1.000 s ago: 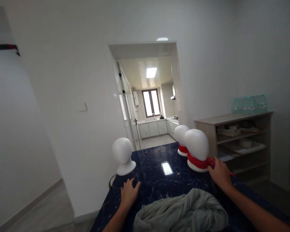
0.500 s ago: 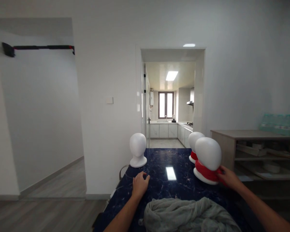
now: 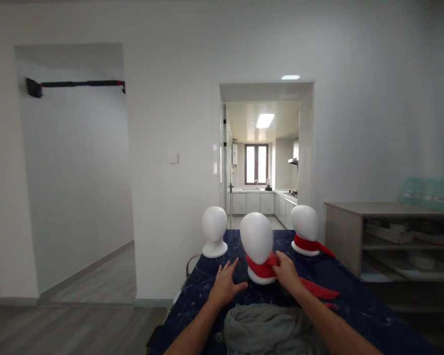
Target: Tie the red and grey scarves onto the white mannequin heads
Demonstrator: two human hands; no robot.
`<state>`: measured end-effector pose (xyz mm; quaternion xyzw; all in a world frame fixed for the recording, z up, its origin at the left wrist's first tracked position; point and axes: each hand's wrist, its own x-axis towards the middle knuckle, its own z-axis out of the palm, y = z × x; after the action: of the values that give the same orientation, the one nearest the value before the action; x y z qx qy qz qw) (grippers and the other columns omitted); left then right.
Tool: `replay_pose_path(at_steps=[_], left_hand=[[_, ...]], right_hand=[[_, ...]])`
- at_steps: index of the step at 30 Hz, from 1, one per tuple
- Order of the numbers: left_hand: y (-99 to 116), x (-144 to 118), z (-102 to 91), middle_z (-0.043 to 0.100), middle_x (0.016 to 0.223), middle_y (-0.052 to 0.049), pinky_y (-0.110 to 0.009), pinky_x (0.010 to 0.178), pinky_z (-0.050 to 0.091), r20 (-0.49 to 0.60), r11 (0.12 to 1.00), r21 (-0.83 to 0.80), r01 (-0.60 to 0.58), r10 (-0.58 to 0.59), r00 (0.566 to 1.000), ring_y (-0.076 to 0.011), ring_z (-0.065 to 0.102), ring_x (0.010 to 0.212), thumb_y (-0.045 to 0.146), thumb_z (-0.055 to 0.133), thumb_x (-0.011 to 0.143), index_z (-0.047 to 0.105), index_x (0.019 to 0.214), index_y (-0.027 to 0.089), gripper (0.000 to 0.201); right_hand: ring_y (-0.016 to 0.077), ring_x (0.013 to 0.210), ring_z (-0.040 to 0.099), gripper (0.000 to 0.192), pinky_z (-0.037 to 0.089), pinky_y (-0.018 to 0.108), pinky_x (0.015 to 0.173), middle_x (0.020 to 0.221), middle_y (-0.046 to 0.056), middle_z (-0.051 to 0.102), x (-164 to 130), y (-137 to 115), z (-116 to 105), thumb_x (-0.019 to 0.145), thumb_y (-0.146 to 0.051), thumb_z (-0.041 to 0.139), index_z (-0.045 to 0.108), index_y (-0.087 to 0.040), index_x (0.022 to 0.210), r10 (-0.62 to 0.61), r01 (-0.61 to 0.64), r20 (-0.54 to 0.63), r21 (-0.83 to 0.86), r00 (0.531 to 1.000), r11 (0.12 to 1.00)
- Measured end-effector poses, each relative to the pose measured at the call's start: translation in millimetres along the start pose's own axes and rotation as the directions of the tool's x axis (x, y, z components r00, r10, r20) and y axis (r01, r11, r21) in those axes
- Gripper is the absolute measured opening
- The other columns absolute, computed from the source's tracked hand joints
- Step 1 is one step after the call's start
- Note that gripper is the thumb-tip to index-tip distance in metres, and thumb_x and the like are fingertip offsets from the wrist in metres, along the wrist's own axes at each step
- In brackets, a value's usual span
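Far room, through the white-framed doorway: dark-framed two-pane window, bright; square white ceiling light, lit. Below the window, thin curved metal tap above a pale counter; white, grey-veined cabinet fronts beneath. Boxy white wall unit left of the window; black hob at right, under a dark-edged hood.

Near wall: square white switch plate. Left recess: black-and-red pole, roughly level, dark blocky head at its left end. Floor grey, wood-grained.

Right: pale wooden open-shelved cabinet, teal-tinted plastic bottles grouped on top; shelf contents dim.
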<state>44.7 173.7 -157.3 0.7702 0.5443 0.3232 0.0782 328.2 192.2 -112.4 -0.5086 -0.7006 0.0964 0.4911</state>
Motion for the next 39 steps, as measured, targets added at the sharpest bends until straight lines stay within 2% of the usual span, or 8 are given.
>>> replay_pose_path(at_steps=[4,8,13,20,25,31,36,39], left_hand=[[5.9,-3.4,-1.4,0.037,0.17,-0.009,-0.059,0.132,0.006,0.077,0.993,-0.011,-0.117,0.118,0.99,-0.0356,0.023,0.161,0.064,0.082,0.072,0.029,0.167,0.028,0.114],[12.6,-1.0,-2.7,0.034,0.171,-0.011,-0.057,0.133,0.008,0.123,0.996,-0.039,-0.077,0.081,0.989,-0.0348,0.027,0.16,0.058,0.084,0.069,0.025,0.168,0.026,0.12],[19.8,5.9,1.6,0.031,0.172,-0.014,-0.059,0.132,0.01,0.126,0.996,-0.09,-0.011,0.023,0.992,-0.0356,0.027,0.16,0.054,0.082,0.071,0.023,0.168,0.024,0.118],[17.9,6.5,8.0,0.029,0.172,-0.015,-0.057,0.131,0.011,0.102,0.999,-0.039,-0.027,0.031,0.994,-0.0352,0.033,0.158,0.054,0.083,0.071,0.019,0.169,0.025,0.121],[17.8,5.6,8.0,0.035,0.17,-0.015,-0.056,0.132,0.011,0.095,1.0,0.017,-0.02,0.018,0.995,-0.0333,0.037,0.156,0.059,0.082,0.072,0.021,0.168,0.026,0.118],[21.7,4.6,6.4,0.043,0.166,-0.016,-0.057,0.131,0.011,0.104,0.999,0.036,-0.005,0.001,0.995,-0.0335,0.042,0.154,0.061,0.079,0.074,0.025,0.167,0.025,0.113],[22.1,4.1,6.3,0.039,0.167,-0.019,-0.058,0.131,0.009,0.086,1.0,0.006,-0.008,0.007,0.996,-0.0344,0.04,0.155,0.06,0.077,0.075,0.024,0.167,0.02,0.113],[25.2,3.1,4.6,0.038,0.168,-0.019,-0.058,0.131,0.011,0.062,1.0,0.002,-0.021,0.021,0.998,-0.0347,0.04,0.154,0.058,0.078,0.076,0.023,0.167,0.02,0.113]], right_hand=[[0.0189,0.075,0.058,0.011,0.041,0.028,0.07,0.079,0.0,0.066,-10.3,-10.4,15.5,0.072,-0.017,0.056,0.05,-0.025,0.076,-0.033,0.029,0.058,0.058,0.998,0.998],[0.0193,0.073,0.061,0.015,0.042,0.028,0.067,0.078,0.0,0.067,-19.2,-6.1,13.9,0.07,-0.016,0.058,0.05,-0.025,0.079,-0.008,-0.002,0.098,0.104,0.995,0.995],[0.02,0.086,0.073,0.046,0.052,0.026,0.071,0.111,0.006,0.076,-24.8,2.2,4.2,0.068,-0.011,0.059,0.061,-0.023,0.112,-0.046,-0.004,0.233,0.208,0.971,0.978],[0.0236,0.094,0.067,0.017,0.051,0.032,0.088,0.103,0.006,0.076,-28.9,11.2,-22.7,0.076,-0.022,0.067,0.074,-0.019,0.092,-0.113,0.076,0.361,0.116,0.926,0.99],[0.0207,0.084,0.064,0.012,0.046,0.029,0.076,0.091,0.003,0.074,-36.1,15.7,-64.8,0.082,-0.028,0.068,0.074,-0.019,0.087,-0.11,0.091,0.434,0.062,0.894,0.994],[0.0171,0.076,0.058,0.021,0.042,0.026,0.068,0.083,0.0,0.07,-55.6,31.1,-140.2,0.088,-0.04,0.066,0.069,-0.019,0.087,0.0,0.003,0.525,-0.004,0.851,1.0],[0.0165,0.069,0.055,0.042,0.042,0.026,0.063,0.073,-0.001,0.062,-81.1,42.7,-216.1,0.09,-0.059,0.063,0.061,-0.02,0.076,0.121,-0.133,0.428,-0.002,0.896,0.991],[0.0208,0.073,0.062,0.047,0.05,0.029,0.065,0.079,0.004,0.068,-100.2,34.5,-260.5,0.087,-0.068,0.064,0.067,-0.022,0.081,0.222,-0.279,0.375,0.104,0.9,0.955]])
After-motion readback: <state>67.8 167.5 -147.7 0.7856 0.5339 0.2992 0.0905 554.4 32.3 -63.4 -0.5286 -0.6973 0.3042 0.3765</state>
